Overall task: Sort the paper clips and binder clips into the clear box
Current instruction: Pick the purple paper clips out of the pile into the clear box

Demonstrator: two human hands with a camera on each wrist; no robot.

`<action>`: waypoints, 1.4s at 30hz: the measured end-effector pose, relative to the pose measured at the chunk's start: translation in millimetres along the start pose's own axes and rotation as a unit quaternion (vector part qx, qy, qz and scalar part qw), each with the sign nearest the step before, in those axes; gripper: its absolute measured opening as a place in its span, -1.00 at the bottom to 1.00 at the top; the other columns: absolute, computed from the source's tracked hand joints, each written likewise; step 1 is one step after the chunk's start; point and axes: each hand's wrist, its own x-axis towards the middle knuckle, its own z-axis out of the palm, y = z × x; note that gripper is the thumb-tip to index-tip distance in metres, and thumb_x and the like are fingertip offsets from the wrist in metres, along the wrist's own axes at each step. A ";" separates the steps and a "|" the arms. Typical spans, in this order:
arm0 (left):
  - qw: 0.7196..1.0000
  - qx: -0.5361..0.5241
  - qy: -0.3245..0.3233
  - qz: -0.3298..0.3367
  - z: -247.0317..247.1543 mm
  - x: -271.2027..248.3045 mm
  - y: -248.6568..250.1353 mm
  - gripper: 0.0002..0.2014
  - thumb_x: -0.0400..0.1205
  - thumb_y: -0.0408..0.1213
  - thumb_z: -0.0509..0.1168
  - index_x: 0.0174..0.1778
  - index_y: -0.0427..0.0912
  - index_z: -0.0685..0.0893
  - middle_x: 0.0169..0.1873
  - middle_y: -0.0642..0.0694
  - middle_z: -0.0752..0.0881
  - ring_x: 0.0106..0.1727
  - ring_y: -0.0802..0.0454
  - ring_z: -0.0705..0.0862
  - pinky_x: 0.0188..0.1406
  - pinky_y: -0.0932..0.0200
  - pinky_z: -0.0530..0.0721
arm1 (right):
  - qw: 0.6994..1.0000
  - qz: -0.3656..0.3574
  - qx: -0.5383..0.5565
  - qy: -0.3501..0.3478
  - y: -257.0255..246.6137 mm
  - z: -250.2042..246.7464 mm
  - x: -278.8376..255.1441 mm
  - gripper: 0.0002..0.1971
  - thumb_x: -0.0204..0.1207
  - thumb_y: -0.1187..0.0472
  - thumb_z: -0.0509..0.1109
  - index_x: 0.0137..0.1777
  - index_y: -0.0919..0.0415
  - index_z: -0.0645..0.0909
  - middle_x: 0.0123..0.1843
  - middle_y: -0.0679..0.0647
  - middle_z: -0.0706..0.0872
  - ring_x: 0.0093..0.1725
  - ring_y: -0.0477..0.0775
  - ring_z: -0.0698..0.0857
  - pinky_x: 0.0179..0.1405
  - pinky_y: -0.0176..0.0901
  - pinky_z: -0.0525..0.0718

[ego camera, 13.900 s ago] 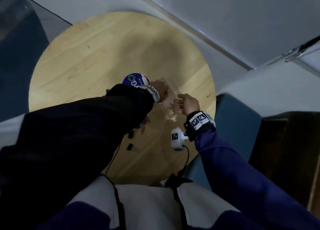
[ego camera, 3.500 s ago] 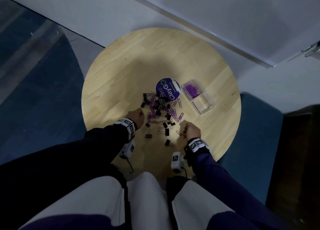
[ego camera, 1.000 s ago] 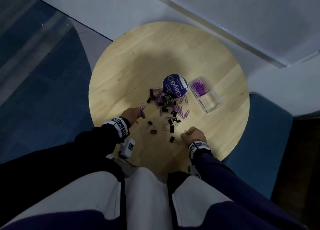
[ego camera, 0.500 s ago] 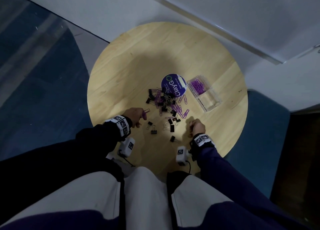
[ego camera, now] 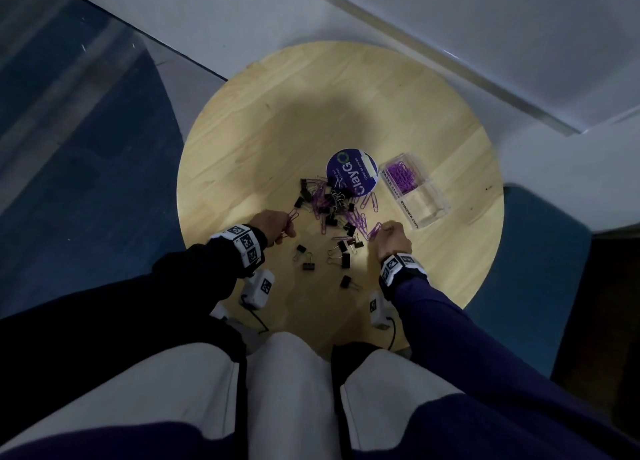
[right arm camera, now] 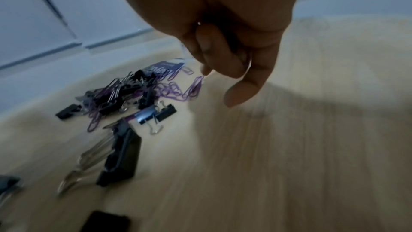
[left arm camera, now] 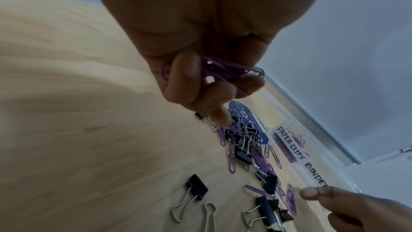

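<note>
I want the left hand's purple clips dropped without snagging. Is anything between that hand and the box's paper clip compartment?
Yes. Between the left hand, gripping purple paper clips, and the clear box lie the mixed clip pile and the round purple lid. The box's top looks open.

My table [ego camera: 242,140] is pale, matt wood. Beside the glossy clear plastic box [ego camera: 427,199], binder clips [left arm camera: 197,189] show black bodies with shiny metal wire handles.

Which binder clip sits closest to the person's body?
The lone black binder clip by the right hand's wrist; every other one lies farther up the table.
</note>
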 end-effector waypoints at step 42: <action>0.959 0.239 0.115 0.101 67.3 34.5 14.0 -0.52 0.61 0.13 0.26 0.18 -0.25 0.60 -0.04 -0.24 0.72 -0.22 -0.15 0.60 -0.19 0.09 0.56 | 0.989 0.052 0.138 -0.029 30.8 -28.3 23.4 -0.70 0.20 -0.04 0.17 -0.63 0.10 0.47 -0.54 0.05 0.45 -0.45 0.10 0.36 -0.41 -0.14 0.29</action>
